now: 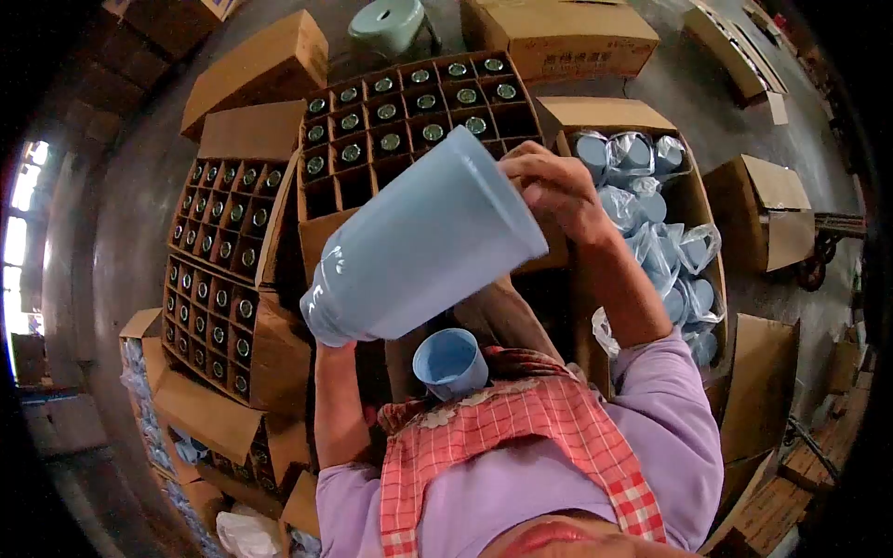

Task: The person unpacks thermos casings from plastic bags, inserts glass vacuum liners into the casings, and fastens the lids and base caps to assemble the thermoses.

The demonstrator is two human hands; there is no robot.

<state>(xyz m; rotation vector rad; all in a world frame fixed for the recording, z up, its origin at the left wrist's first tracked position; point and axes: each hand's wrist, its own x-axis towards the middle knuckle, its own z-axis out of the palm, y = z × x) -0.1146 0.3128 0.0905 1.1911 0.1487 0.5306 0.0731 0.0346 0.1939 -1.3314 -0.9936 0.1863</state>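
At centre, the right hand (558, 191) clasps a pale-blue tapered vessel (423, 246); the left hand's (337, 351) grip is hidden; upper centre, a brown cardboard carton (321, 237) stands part-filled.

Chinese lettering (551, 59) on cardboard box (581, 35), blurred

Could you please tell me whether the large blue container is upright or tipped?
Tipped: the blue container slants across the view, side toward the camera.

Left hand (339, 350): mostly hidden behind blue container (428, 242). Rear carton (577, 35): cut by upper edge; lower lettering (574, 68) illegible.
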